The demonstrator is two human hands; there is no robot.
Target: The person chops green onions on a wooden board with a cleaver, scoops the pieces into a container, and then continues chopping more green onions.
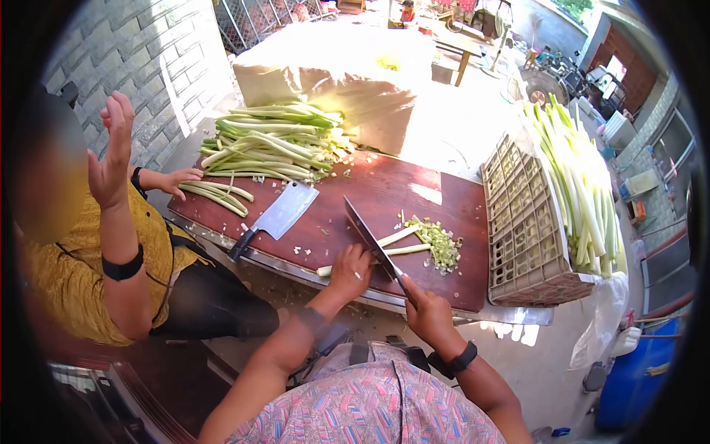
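Note:
My right hand [429,317] is wrapped round the handle of a long knife [370,240], whose blade slants up and left over the stalks. With closed fingers my left hand [350,271] holds pale green stalks [403,237] down on the red board [333,214], left of the blade. Chopped green pieces [445,248] lie in a small pile to the right of the knife. A cleaver [287,210] with a black handle lies flat on the board, up and left of my left hand. Behind it is a big heap of long stalks [274,140].
At the left stands a person in a yellow top [66,281], one hand [115,148] raised, the other [177,181] by the board's stalks. A plastic crate [521,229] of upright stalks [577,192] stands at the board's right end. A covered stack [325,74] is behind.

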